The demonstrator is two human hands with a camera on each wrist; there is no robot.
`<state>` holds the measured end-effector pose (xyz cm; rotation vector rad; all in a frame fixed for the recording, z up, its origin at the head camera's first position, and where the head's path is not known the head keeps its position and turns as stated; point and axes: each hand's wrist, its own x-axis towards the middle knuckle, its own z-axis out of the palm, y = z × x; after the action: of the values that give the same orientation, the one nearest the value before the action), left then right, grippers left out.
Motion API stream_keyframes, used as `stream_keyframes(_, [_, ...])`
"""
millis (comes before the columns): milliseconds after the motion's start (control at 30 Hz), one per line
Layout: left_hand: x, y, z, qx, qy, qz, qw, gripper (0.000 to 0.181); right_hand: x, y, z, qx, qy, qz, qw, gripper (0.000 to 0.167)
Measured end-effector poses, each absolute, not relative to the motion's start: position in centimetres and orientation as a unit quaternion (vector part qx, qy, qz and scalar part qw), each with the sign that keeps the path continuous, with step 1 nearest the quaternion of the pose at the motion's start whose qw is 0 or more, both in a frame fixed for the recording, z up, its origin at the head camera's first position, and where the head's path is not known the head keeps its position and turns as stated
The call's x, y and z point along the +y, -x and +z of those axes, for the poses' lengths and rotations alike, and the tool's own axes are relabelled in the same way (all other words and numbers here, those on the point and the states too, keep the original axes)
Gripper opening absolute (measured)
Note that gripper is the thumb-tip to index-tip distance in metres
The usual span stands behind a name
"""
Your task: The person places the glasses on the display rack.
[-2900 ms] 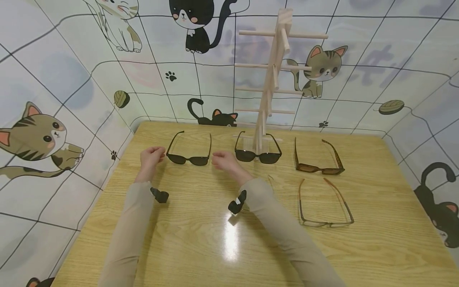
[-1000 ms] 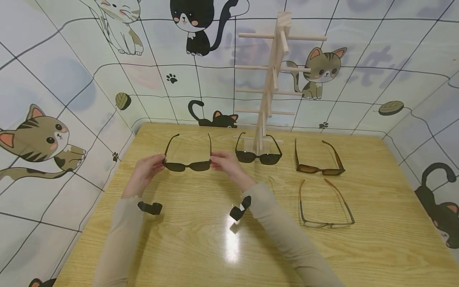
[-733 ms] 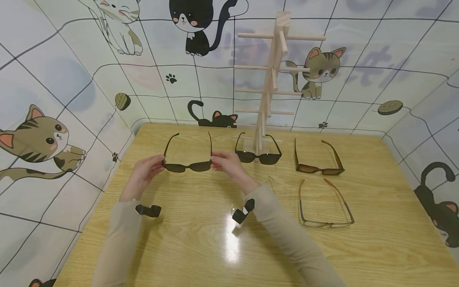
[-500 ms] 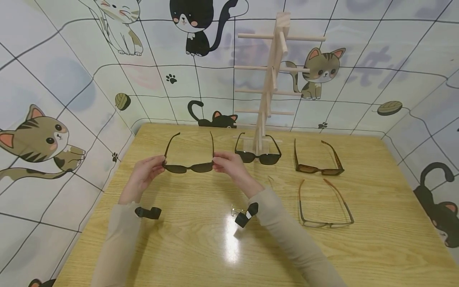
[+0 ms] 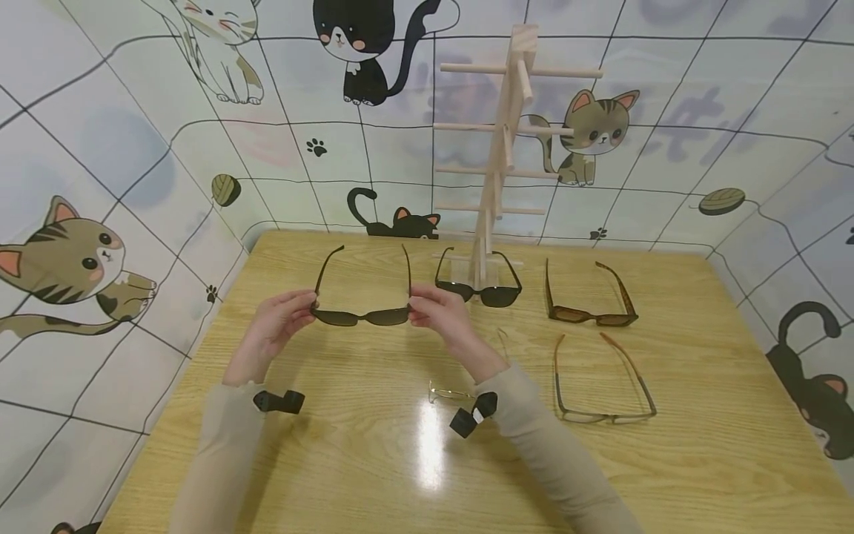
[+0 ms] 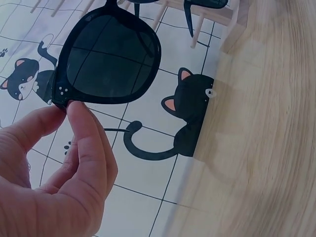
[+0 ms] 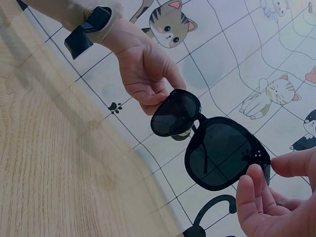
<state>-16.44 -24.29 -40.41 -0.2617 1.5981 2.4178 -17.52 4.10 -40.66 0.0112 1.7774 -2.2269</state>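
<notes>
A pair of black sunglasses [image 5: 361,319] with dark lenses is held up over the left part of the table, its temples spread and pointing away from me. My left hand [image 5: 275,326] pinches the left hinge corner between thumb and fingers. On the opposite corner, my right hand [image 5: 442,319] does the same. The left wrist view shows one lens [image 6: 111,59] just above the pinching fingertips [image 6: 79,111]. Both lenses and both hands appear in the right wrist view, where the frame [image 7: 222,153] hangs against the wall.
A wooden peg stand [image 5: 500,163] rises at the back, with other black sunglasses [image 5: 497,297] at its base. Brown sunglasses [image 5: 592,317] and clear-lens glasses [image 5: 607,417] lie to the right. Thin gold-rimmed glasses [image 5: 450,393] lie partly hidden under my right forearm.
Earlier the hands were beside the sunglasses without touching them. They then took hold of both corners and drew the sunglasses nearer to me; lately these moved slightly to the right.
</notes>
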Motion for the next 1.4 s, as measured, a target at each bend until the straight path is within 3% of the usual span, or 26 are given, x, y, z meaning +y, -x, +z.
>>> stream_keyframes(667, [-21.4, 16.4, -39.4, 0.558, 0.062, 0.817, 0.133, 0.021, 7.8, 15.3, -39.0, 0.626, 0.02, -0.769, 0.129, 0.035])
stream_keyframes(1200, [-18.0, 17.3, -38.8, 0.591, 0.046, 0.789, 0.159, 0.007, 11.4, 14.6, -38.5, 0.628, 0.011, -0.77, 0.116, 0.038])
stream_keyframes(1400, [-16.9, 17.6, -38.5, 0.595, 0.044, 0.785, 0.168, 0.016, 12.4, 14.4, -38.3, 0.624, -0.004, -0.774, 0.109, 0.04])
